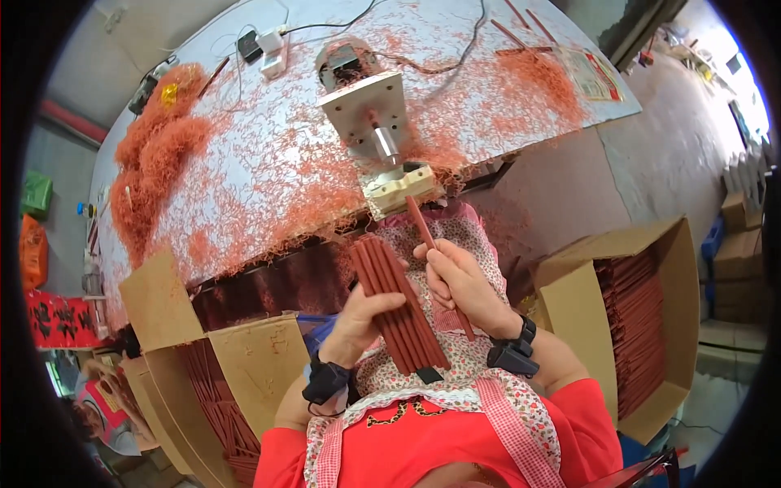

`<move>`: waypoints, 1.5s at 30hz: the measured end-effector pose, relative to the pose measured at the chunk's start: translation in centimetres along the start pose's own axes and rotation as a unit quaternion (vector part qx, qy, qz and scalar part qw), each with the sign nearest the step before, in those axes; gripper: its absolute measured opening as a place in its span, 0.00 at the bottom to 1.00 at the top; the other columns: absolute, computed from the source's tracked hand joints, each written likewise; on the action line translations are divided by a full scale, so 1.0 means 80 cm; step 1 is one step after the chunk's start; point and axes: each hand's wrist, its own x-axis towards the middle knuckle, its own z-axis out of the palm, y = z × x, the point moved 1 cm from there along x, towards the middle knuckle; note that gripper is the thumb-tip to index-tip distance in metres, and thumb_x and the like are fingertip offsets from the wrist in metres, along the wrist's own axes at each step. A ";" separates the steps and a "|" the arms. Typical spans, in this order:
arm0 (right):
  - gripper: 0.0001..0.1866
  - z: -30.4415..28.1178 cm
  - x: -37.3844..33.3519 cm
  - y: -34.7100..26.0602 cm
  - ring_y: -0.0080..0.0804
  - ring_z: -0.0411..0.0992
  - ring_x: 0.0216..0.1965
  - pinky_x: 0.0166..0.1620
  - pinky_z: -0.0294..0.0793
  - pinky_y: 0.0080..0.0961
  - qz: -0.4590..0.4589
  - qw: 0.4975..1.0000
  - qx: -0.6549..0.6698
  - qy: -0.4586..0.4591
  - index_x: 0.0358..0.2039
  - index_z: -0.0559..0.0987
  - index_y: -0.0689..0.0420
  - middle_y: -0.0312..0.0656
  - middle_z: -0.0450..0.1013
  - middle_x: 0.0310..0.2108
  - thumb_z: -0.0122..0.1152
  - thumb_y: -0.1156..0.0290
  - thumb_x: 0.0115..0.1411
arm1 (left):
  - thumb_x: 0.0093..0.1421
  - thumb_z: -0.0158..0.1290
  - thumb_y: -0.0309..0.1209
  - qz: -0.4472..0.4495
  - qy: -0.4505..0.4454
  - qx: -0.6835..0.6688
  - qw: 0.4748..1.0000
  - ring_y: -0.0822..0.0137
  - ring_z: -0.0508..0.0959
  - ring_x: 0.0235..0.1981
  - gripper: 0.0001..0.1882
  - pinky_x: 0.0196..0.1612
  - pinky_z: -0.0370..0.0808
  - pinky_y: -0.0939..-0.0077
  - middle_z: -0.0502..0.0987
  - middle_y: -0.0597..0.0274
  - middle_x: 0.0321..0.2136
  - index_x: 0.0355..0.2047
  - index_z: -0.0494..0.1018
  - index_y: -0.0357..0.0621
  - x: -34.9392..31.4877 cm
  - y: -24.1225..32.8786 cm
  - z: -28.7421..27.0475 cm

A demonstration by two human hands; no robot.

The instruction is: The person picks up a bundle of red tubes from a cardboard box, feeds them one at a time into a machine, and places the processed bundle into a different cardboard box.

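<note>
My left hand (356, 322) is wrapped round a bundle of reddish-brown sticks (397, 302), thumb across the top, held tilted over my flowered apron. A small black piece shows at the bundle's lower end. Between the thumb and fingers of my right hand (460, 278) is a single reddish-brown stick (419, 218). Its far end is at the pale block (399, 192) on the front of a motor-driven machine (364, 98); I cannot tell whether it touches. Behind the block sits a shiny metal cylinder (385, 145).
Stringy orange-red shavings (167, 154) heap on the left of the pale table (268, 122) and scatter across it. Cardboard boxes of sticks stand at the left (256, 358) and right (565, 305). Cables (464, 61) run across the back. A person (110, 407) is at far left.
</note>
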 end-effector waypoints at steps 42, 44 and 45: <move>0.16 0.007 0.038 -0.012 0.11 0.57 0.17 0.21 0.58 0.12 -0.082 0.993 -0.072 0.054 0.51 0.67 0.63 0.27 0.62 0.18 0.44 0.73 0.63 | 0.56 0.55 0.27 0.070 0.012 0.034 0.997 0.72 0.77 0.35 0.14 0.39 0.74 0.77 0.77 0.62 0.35 0.43 0.71 0.38 0.027 0.024 0.030; 0.16 0.007 0.034 -0.017 0.11 0.57 0.17 0.21 0.57 0.12 -0.072 0.993 -0.077 0.047 0.51 0.67 0.63 0.27 0.62 0.19 0.44 0.73 0.64 | 0.56 0.55 0.26 0.074 0.024 0.042 0.996 0.72 0.77 0.35 0.14 0.40 0.74 0.77 0.77 0.63 0.35 0.43 0.71 0.38 0.021 0.025 0.029; 0.16 0.007 0.030 -0.021 0.11 0.56 0.17 0.21 0.57 0.12 -0.065 0.993 -0.083 0.043 0.51 0.67 0.63 0.27 0.62 0.19 0.44 0.73 0.64 | 0.55 0.55 0.26 0.077 0.032 0.052 0.995 0.72 0.77 0.34 0.14 0.40 0.74 0.77 0.77 0.63 0.35 0.43 0.71 0.38 0.019 0.026 0.030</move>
